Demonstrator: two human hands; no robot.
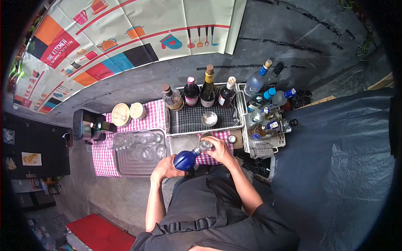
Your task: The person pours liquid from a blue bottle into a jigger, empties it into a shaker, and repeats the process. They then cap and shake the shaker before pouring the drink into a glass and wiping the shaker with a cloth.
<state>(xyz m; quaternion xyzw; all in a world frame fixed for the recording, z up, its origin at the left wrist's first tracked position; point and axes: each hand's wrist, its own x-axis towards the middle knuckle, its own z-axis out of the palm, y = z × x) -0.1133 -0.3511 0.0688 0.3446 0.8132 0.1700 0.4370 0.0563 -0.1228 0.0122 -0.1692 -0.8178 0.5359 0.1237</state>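
Note:
My left hand [165, 168] is wrapped around a dark blue bottle [184, 160]. The bottle lies tilted, its silvery neck pointing up and to the right. At the mouth of the bottle, my right hand [219, 150] grips a small clear glass [205, 144] between thumb and fingers. The neck and the glass meet or nearly meet; whether liquid is flowing cannot be made out. Below them is a pink checked cloth [204, 159]. A small metal cup [231, 139] stands just right of my right hand.
Several clear glasses [144, 153] stand on a grey tray [125, 170] to the left. Behind, a white wire basket [204, 130] holds several bottles and a metal bowl [209, 119]. More bottles crowd a rack [279, 142] at right. A black machine [82, 125] and two lidded jars [121, 113] stand at far left.

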